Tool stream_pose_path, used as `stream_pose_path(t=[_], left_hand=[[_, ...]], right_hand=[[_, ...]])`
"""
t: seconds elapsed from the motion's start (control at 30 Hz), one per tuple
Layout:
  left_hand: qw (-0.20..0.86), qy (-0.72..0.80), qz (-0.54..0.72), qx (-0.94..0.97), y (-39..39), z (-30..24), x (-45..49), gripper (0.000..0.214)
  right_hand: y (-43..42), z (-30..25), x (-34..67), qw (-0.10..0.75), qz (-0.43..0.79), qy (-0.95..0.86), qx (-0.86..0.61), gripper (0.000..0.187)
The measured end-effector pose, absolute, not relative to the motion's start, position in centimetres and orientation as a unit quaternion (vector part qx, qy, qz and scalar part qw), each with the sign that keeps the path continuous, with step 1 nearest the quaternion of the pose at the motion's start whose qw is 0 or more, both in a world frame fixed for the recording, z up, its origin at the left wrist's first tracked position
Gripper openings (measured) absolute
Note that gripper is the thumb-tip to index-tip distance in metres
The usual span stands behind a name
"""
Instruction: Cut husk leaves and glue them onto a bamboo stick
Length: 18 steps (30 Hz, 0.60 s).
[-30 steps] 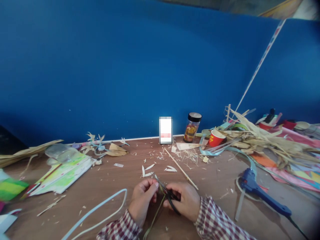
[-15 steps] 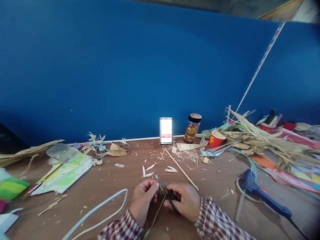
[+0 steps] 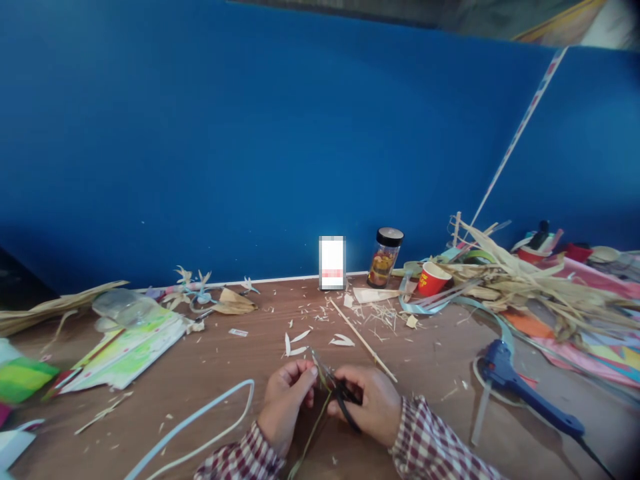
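Observation:
Black-handled scissors [image 3: 345,400] are gripped in my right hand [image 3: 373,403], their blades pointing up and left toward my other hand. My left hand [image 3: 290,397] is closed, thumb and index finger pinching a thin strip of dried husk [image 3: 314,427]. This greenish-tan strip runs down between my wrists to the bottom edge. The blades lie against the strip at my left fingertips; whether they are parted is hard to make out. Just beyond my hands lie white petal-shaped pieces [image 3: 299,339] and a thin stick [image 3: 363,339].
A blue glue gun [image 3: 530,390] lies at the right, near a heap of dried husks [image 3: 520,280]. A red paper cup [image 3: 434,280] and a lidded jar [image 3: 385,259] stand at the back. A painted sheet [image 3: 135,347] and a pale blue looped strip [image 3: 200,410] are on the left.
Both hands stay almost where they were. The scissor blades show slightly more clearly above my left fingertips, and the view has shifted a little.

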<state>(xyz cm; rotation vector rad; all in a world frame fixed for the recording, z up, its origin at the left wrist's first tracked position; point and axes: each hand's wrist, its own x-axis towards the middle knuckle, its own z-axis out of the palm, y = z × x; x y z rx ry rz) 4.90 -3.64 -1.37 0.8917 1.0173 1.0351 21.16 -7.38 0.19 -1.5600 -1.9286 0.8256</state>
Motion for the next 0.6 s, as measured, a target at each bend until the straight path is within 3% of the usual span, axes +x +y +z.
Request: stream_pose_path(t=[0.1,0.23,0.37,0.47,0.6], left_hand=[[0.658,0.453,0.457,0.390,-3.6,-1.4,4.9,0.025],[0.657,0.450,0.456,0.397,-3.6,-1.4,4.9,0.025],[0.657,0.453,0.450,0.401,-3.7,-1.3,4.9,0.024],[0.659,0.449,0.449,0.403,-3.7,-1.3,4.8,0.024],[0.659,0.449,0.450,0.402,-3.6,-1.5,4.8,0.024]], right_hand=[[-7.1,0.1,21.5,0.285,0.357,-0.689,-0.563,0.025],[-6.4,0.1,22.5,0.336,0.354,-0.654,-0.579,0.042],[-5.4,0.5,24.9,0.361,0.230,-0.630,-0.647,0.025],[-4.9,0.9,27.3,0.333,0.111,-0.616,-0.706,0.024],[-4.7,1.1,29.9,0.271,0.097,-0.599,-0.747,0.025]])
